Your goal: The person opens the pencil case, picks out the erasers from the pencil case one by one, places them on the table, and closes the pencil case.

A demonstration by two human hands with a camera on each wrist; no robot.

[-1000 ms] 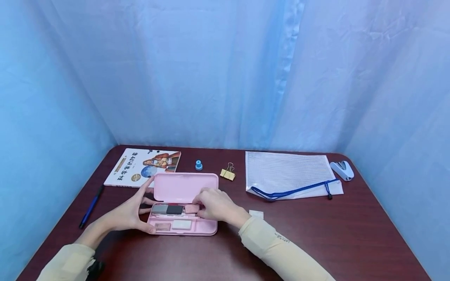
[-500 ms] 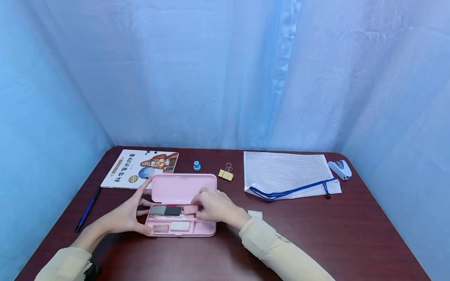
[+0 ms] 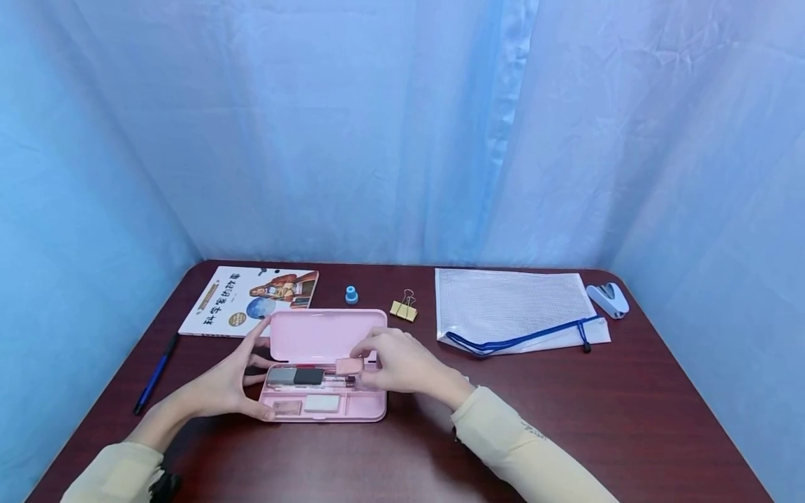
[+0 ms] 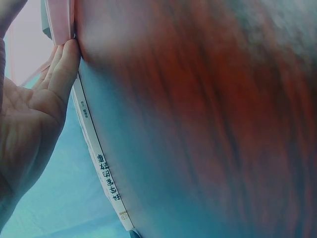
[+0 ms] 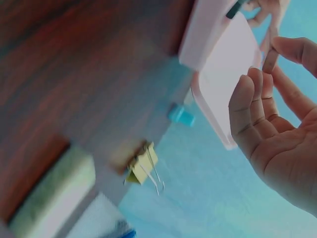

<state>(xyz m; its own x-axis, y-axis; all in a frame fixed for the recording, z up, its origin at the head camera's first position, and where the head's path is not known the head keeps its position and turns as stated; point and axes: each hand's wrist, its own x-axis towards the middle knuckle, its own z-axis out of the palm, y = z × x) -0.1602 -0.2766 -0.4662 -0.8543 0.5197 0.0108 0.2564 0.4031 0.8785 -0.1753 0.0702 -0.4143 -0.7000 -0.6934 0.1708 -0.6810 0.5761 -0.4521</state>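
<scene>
An open pink pencil case lies on the dark red table. Its tray holds a grey block, a black block, a white eraser and a pen. My left hand grips the case's left end, thumb at the front edge and fingers at the lid; the left wrist view shows fingertips against the pink case. My right hand pinches a small pink eraser just above the tray's right part. In the right wrist view the right hand holds the eraser beside the lid.
A picture book lies at the back left, a blue pen near the left edge. Behind the case sit a small blue cap and a yellow binder clip. A mesh zip pouch and a stapler lie at the right.
My right hand has lifted the pink eraser out of the tray and moved slightly right, uncovering the pen. The left hand stays on the case.
</scene>
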